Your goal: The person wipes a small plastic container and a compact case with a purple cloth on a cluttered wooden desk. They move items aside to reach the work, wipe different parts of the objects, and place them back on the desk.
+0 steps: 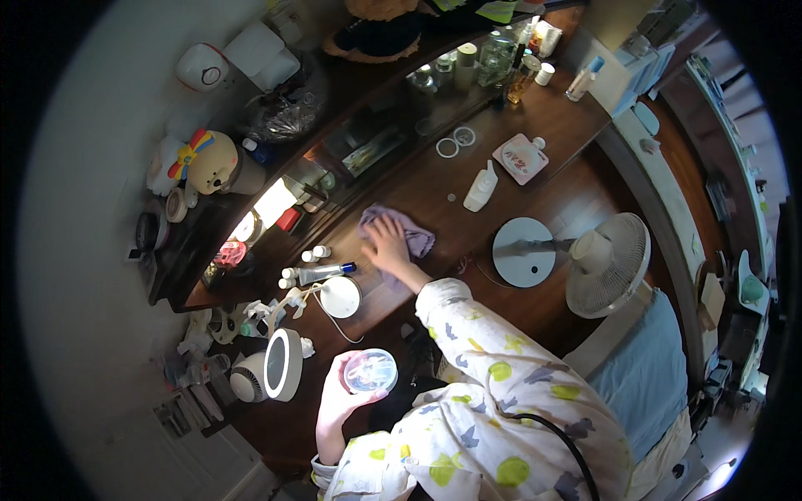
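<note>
A crumpled purple cloth (pixel 418 237) lies on the brown wooden desktop (pixel 432 188). My right hand (pixel 387 241) is flat on top of it, fingers spread. Lower in the view, my left hand (pixel 341 388) holds a round clear plastic container (pixel 371 371) in front of my body. Small pale items show through its top, too blurred to name. Left of the cloth are a tube with a blue cap (pixel 326 273), several small white-capped bottles (pixel 315 253) and the white round base (pixel 341 297) of a lighted mirror (pixel 283 365).
A white squeeze bottle (pixel 481 188), a pink pouch (pixel 520 158) and two clear rings (pixel 447 148) lie farther right on the desk. A fan (pixel 608 265) on a round white base (pixel 524 252) stands beside them. Glass bottles (pixel 497 59) line the shelf at the back.
</note>
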{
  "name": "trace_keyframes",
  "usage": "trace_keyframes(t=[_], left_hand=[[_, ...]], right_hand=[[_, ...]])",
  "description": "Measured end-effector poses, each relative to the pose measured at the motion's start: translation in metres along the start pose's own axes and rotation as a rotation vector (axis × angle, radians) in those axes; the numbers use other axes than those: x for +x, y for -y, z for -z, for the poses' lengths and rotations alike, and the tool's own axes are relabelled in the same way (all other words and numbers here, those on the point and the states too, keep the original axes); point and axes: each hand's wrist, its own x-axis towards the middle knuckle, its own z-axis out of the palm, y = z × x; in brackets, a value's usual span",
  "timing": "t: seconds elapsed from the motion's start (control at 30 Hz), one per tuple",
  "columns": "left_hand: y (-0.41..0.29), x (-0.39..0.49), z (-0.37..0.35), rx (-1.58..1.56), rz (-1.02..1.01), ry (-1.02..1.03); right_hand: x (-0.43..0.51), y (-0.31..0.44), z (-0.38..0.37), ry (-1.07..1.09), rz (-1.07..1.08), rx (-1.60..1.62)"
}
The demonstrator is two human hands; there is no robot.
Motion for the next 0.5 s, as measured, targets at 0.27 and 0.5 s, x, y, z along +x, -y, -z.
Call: trace_keyframes(t=[0.27, 0.5], left_hand=[[-0.001, 0.020, -0.004, -0.114, -0.040, 0.234], [-0.007, 0.047, -0.022, -0.043, -0.094, 0.163]], right_hand=[[-0.060, 0.011, 0.175, 0.521, 0.023, 0.372], [0.039, -0.145, 0.321, -0.278, -0.615, 0.690]])
